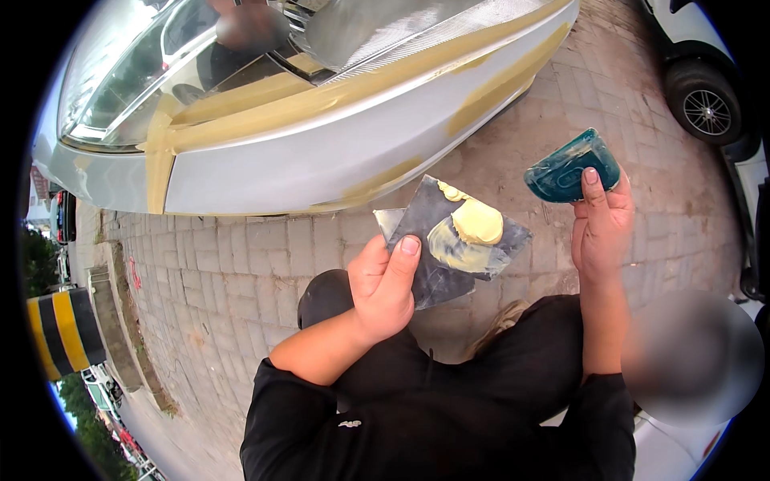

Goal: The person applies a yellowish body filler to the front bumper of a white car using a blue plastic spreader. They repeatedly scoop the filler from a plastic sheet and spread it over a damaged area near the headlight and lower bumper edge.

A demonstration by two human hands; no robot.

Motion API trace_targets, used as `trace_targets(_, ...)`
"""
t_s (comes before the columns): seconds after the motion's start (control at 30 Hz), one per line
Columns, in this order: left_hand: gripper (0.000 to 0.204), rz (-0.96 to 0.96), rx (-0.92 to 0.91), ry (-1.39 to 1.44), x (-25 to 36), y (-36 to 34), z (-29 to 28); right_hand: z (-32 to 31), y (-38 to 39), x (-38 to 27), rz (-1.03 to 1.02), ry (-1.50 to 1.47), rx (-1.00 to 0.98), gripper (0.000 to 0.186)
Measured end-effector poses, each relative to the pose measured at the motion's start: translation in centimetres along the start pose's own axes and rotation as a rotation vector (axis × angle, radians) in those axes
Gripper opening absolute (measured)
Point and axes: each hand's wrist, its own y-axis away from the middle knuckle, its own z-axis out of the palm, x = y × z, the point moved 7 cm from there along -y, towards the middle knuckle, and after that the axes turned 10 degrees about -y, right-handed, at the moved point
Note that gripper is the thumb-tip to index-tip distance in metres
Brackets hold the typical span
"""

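My left hand (383,287) grips a dark flat mixing board (411,215) with its thumb on top. A mound of pale yellow filler paste (479,222) sits on the board, with a thin smear below it. A lighter corner of another sheet (388,221) sticks out behind the board. My right hand (600,220) holds up a teal putty spreader (573,168) to the right, thumb on its front. Pale residue streaks the spreader, and it is apart from the board. Beyond both hands is a silver car bumper (321,164) with yellowish filler patches.
Masking tape (160,152) runs down the bumper's left part. Brick paving (216,280) lies under me. A white car with a black wheel (706,108) stands at the right. At the far left are a kerb (120,321) and a yellow-and-black striped post (68,333).
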Motion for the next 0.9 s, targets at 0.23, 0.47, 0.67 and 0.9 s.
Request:
trace_targets(0.23,0.022,0.197,0.145,-0.220,0.8,0.4,-1.4,7.5,3.8,-3.7,-0.640,0.896,-0.616,0.026)
trace_targets(0.47,0.033,0.179,0.092,-0.239,1.4,0.0,-0.6,9.9,6.2,-3.3,-0.928,1.081,-0.730,0.028)
trace_targets(0.67,0.030,0.179,0.100,-0.257,1.1,0.3,-0.7,10.0,6.5,-3.1,-0.980,1.164,-0.710,0.022)
trace_targets(0.9,0.018,0.220,0.184,-0.276,1.6,0.4,-0.3,10.1,6.5,-2.2,-0.917,1.186,-0.782,0.021)
